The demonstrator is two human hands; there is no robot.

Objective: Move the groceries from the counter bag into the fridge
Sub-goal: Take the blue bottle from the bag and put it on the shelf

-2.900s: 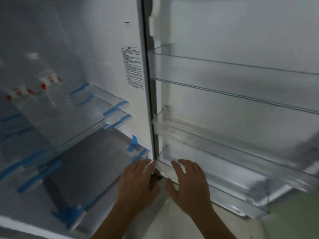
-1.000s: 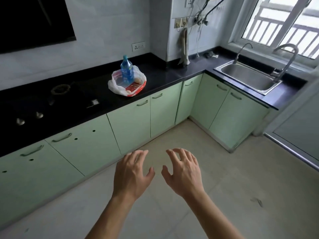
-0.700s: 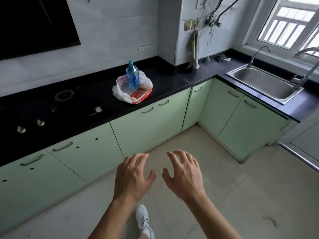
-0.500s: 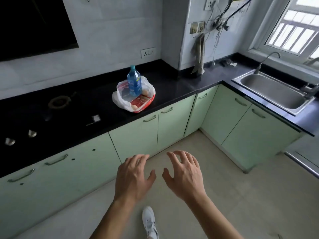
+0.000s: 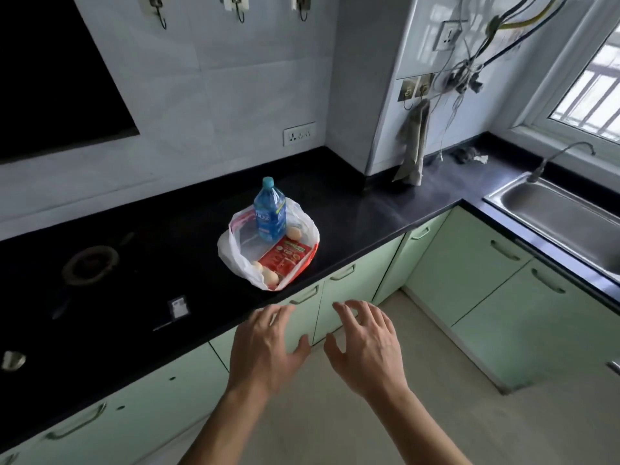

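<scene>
A white and red plastic bag (image 5: 231, 250) lies open on the black counter (image 5: 369, 209) near its front edge. Inside it stands a blue bottle (image 5: 269, 213) with a teal cap. A flat red packet (image 5: 285, 256) lies beside the bottle. Eggs (image 5: 268, 273) rest at the bag's front, and one egg (image 5: 294, 233) sits behind the packet. My left hand (image 5: 265, 350) and my right hand (image 5: 369, 347) hover empty, fingers spread, below and in front of the bag, over the cabinet fronts. The fridge is out of view.
A gas hob (image 5: 87, 263) with a burner ring is set into the counter at the left. A steel sink (image 5: 563, 213) with a tap sits at the right. Pale green cabinets (image 5: 469, 273) run under the counter. A cloth (image 5: 412, 152) hangs by the corner wall.
The view has swung from the open fridge to the kitchen counter and come closer to it. The bag now looms larger, just beyond my empty hands.
</scene>
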